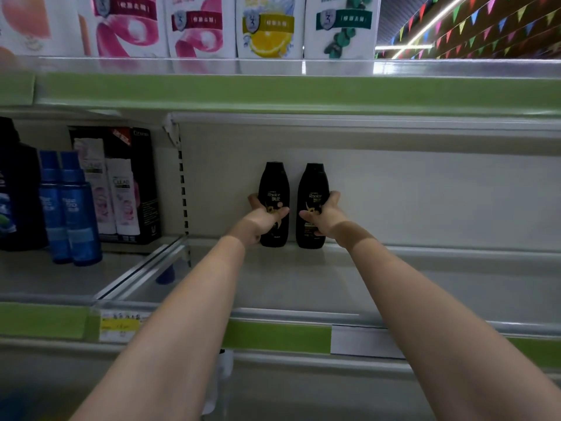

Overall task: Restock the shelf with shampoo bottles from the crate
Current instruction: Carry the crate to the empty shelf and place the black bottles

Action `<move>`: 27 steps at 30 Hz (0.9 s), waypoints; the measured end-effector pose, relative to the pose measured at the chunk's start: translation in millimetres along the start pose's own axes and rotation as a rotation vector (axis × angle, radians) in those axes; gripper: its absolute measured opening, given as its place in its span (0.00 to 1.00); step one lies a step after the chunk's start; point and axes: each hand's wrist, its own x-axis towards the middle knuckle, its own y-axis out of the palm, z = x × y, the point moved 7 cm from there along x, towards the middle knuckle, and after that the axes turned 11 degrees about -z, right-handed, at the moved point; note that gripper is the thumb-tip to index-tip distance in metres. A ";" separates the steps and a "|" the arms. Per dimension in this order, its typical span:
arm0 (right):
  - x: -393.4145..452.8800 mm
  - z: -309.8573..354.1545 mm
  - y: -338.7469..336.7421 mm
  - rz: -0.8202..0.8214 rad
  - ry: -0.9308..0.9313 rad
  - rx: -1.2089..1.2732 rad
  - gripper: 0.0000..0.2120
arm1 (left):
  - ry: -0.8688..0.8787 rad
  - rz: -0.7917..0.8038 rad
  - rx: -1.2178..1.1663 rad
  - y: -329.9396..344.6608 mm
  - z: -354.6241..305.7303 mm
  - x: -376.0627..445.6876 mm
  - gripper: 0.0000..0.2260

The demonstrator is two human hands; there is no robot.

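Note:
Two black shampoo bottles stand upright side by side at the back of the white shelf, against its rear wall. My left hand grips the left black bottle around its lower half. My right hand grips the right black bottle in the same way. Both arms reach deep into the shelf bay. The bottles' bases sit at the shelf's back edge. The crate is out of view.
A clear divider bounds the bay on the left; beyond it stand blue bottles, a boxed white bottle set and a dark bottle. Refill pouches line the shelf above. The shelf to the right of the black bottles is bare.

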 end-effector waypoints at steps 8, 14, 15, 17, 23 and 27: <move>0.4 -3.7 -1.6 -0.006 0.041 0.046 0.11 | 0.019 -0.051 0.057 0.8 0.2 -0.2 0.35; -4.3 -2.4 -4.3 0.050 0.025 -0.031 0.28 | -0.021 -0.055 0.134 -3.0 3.4 0.0 0.36; -4.9 -5.4 -6.1 0.052 0.034 -0.047 0.29 | -0.025 -0.062 0.151 -4.4 3.6 -1.2 0.36; -6.0 -9.9 -7.7 0.069 0.031 -0.101 0.31 | -0.024 -0.095 0.188 -10.1 2.7 -5.3 0.36; -20.0 -7.2 -19.7 0.051 0.030 -0.161 0.35 | -0.013 -0.203 0.280 -27.0 -4.5 -31.4 0.43; -31.3 -3.0 -30.6 0.036 0.021 -0.211 0.37 | -0.038 -0.200 0.327 -28.3 -9.4 -54.4 0.44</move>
